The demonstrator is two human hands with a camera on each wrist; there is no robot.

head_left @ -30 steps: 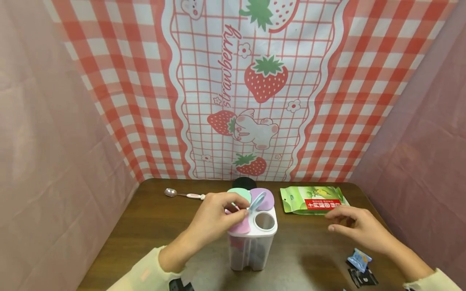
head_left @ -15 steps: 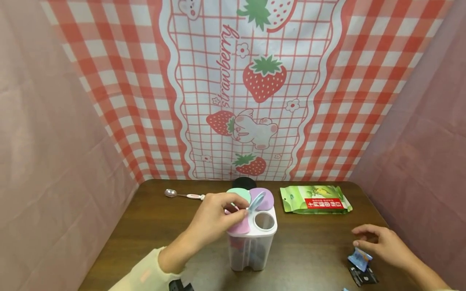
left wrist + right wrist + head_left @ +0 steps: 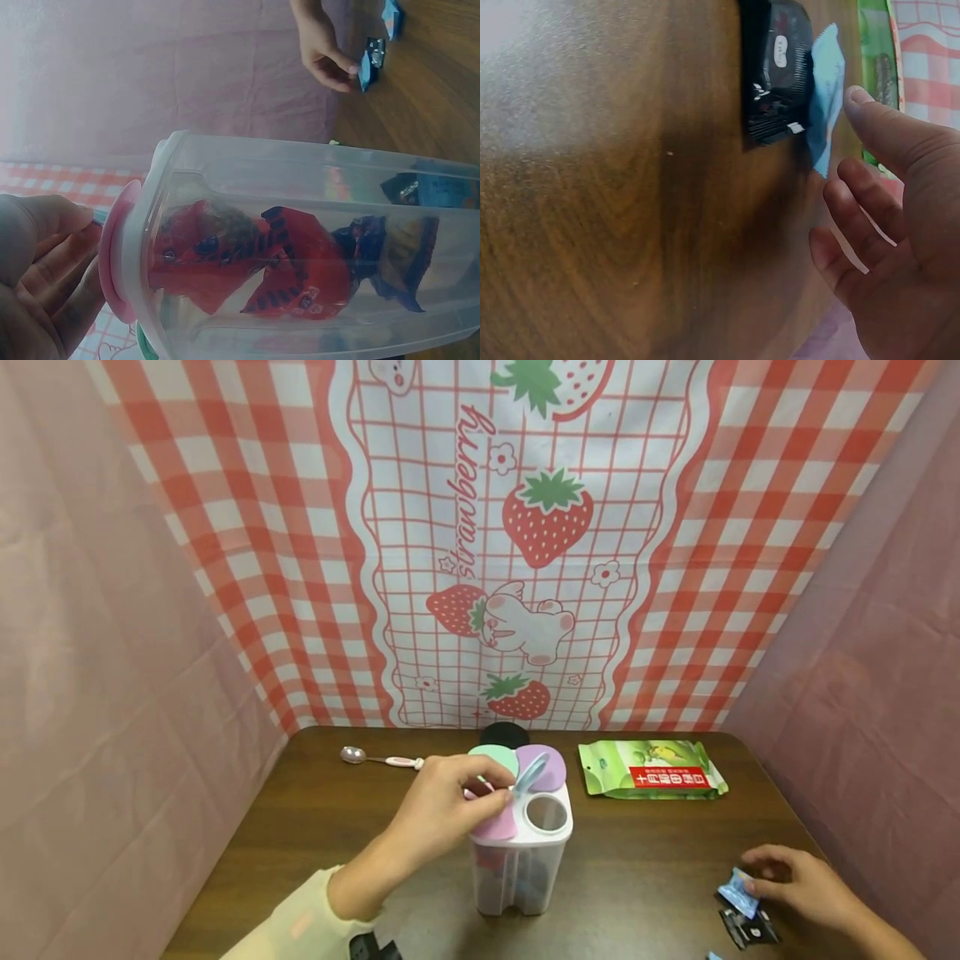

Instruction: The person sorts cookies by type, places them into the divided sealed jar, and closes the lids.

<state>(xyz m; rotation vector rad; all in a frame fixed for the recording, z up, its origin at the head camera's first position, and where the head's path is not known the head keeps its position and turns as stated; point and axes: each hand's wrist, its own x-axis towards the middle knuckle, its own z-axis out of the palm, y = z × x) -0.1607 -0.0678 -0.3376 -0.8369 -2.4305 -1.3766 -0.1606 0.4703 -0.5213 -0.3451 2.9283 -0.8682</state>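
A clear storage container (image 3: 517, 877) with a white top stands mid-table. My left hand (image 3: 450, 797) pinches the raised light-blue lid (image 3: 533, 772), leaving one round opening (image 3: 546, 813) uncovered. The pink lid (image 3: 495, 825), green lid (image 3: 497, 758) and purple lid (image 3: 543, 768) lie flat on the other compartments. Red snack packets (image 3: 300, 262) show through the wall in the left wrist view. On the right, my right hand (image 3: 802, 885) is spread beside a small blue packet (image 3: 826, 97), its thumb close to it; the fingers are not closed round it. That packet leans on a black packet (image 3: 778, 75).
A green wipes pack (image 3: 652, 770) lies at the back right. At the back left is a spoon (image 3: 382, 760) with a pale handle. Behind the container sits a black round object (image 3: 504, 736). Another blue piece (image 3: 714, 956) shows at the bottom edge. Fabric walls enclose the table.
My right hand has come from beside the green wipes pack down and rightward to the small blue packet. My left hand keeps the blue lid raised, and the container has stayed in place.
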